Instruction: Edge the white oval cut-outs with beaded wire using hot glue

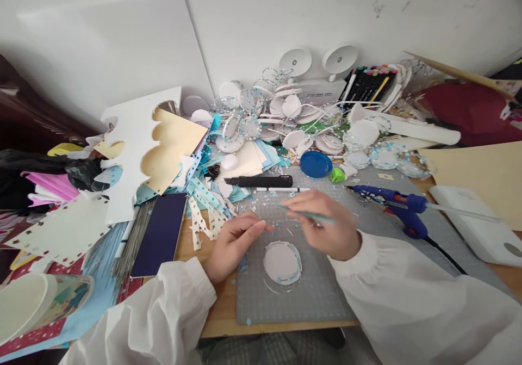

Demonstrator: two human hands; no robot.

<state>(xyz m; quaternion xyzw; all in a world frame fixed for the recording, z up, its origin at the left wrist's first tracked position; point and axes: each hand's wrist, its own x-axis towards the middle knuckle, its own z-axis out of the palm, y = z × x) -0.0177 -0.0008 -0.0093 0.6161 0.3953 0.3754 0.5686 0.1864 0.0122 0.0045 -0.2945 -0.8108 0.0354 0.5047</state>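
Note:
My left hand (234, 243) rests on the grey cutting mat (293, 294), fingers curled in a pinch, thumb and forefinger pressed on something too small to make out. My right hand (326, 226) is closed around a thin teal tool (314, 216) held like a pen, its tip pointing left toward my left fingertips. A white paper disc (282, 263) edged with pale blue bits lies on the mat just below both hands. Small blue and white scraps are scattered on the mat around the fingers.
A blue glue gun (397, 204) lies right of the hands, its cord trailing off. A black craft knife (261, 181), white pen, blue lid (315, 164) and green cap sit behind. Paper discs pile at the back; cut card and a dark phone (161, 233) lie left.

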